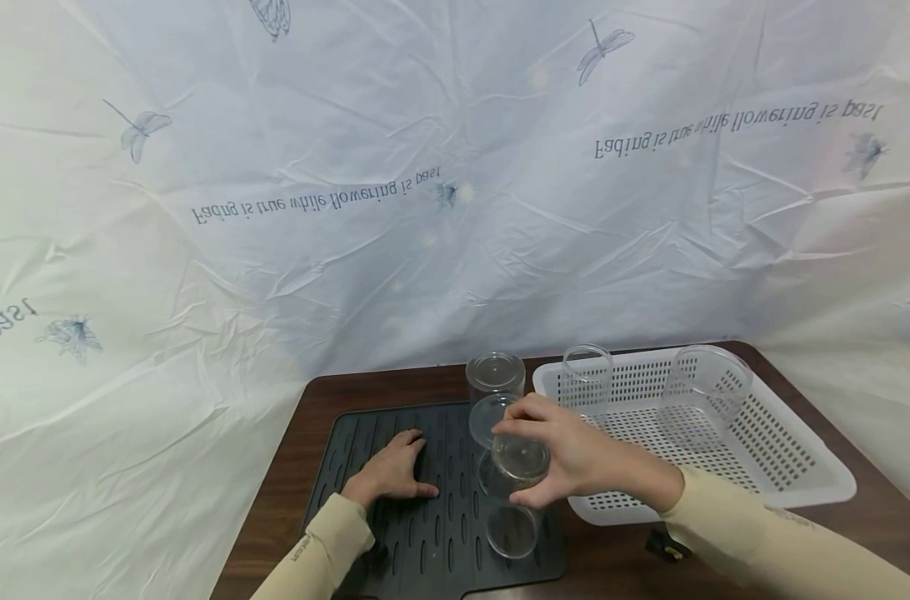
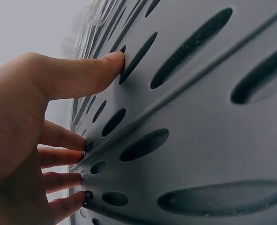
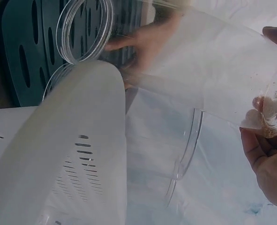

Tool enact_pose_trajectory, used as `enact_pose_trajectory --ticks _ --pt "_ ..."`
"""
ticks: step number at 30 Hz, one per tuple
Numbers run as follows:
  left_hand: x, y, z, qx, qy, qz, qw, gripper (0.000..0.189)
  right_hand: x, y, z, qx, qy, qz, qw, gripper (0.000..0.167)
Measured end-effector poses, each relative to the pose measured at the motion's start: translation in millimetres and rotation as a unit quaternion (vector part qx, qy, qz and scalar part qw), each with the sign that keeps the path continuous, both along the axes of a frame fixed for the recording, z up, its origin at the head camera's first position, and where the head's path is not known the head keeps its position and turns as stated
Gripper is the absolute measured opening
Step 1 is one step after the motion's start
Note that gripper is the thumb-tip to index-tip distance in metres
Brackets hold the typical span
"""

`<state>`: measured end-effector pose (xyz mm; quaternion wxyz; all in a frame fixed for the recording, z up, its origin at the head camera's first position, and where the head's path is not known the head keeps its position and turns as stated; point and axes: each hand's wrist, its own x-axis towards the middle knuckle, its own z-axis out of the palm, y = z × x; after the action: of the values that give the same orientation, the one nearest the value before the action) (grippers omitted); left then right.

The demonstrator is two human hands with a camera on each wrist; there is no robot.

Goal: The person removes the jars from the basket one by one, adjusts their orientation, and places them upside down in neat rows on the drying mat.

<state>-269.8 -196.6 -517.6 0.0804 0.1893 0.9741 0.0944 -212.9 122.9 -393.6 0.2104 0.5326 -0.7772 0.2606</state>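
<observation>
My right hand (image 1: 567, 450) grips a clear cup (image 1: 521, 460) by its closed end, thumb on one side and fingers on the other. In the right wrist view this clear cup (image 3: 218, 65) reaches from the hand toward the slotted mat. Spread over the dark grey drying mat (image 1: 440, 542), my left hand (image 1: 393, 471) touches it with thumb and fingertips, holding nothing. More clear cups stand along the mat's right side: one at the back (image 1: 495, 379), one just in front of it (image 1: 488, 421), and one near the front (image 1: 512, 533).
To the right sits a white perforated basket (image 1: 807, 492) with a narrow clear cup (image 1: 587, 379) and a wider clear container (image 1: 706, 392) in it. A small black object (image 1: 665, 546) shows below the right sleeve. A printed white sheet (image 1: 440, 275) hangs behind the brown table (image 1: 290, 467).
</observation>
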Motion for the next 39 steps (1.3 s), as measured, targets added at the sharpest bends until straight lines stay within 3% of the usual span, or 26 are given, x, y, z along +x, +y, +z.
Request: enact_pose_trajectory --ticks 39 --pt "1.7 -0.6 1.0 0.003 -0.009 -0.004 0.9999 0.091 -0.1 -4.6 -17.5 0.010 0.002 0.000 1.0000 0.064"
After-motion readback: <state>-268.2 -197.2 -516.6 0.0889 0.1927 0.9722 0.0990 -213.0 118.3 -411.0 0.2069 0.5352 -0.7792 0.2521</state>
